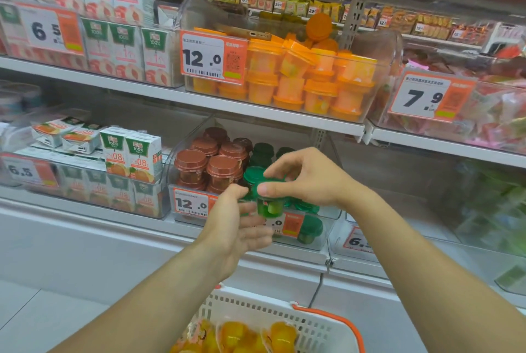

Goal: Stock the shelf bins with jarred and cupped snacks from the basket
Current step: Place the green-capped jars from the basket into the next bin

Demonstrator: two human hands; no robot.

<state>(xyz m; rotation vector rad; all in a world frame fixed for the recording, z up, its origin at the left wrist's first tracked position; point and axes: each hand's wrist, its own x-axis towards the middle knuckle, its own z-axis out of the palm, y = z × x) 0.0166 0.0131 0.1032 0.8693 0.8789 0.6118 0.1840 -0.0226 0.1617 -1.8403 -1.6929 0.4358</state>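
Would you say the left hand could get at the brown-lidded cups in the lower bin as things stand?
Probably yes: the left hand is open and holds nothing, the brown-lidded cups stand just above it, and the bin is open on top.

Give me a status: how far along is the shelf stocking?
Done: the lower bin already holds brown-lidded cups and green-lidded cups; the upper bin is heaped with orange cups. In hand: the right hand grips one green-lidded cup over the lower bin, with the left hand open beside it. Left: yellow cups sit in the basket.
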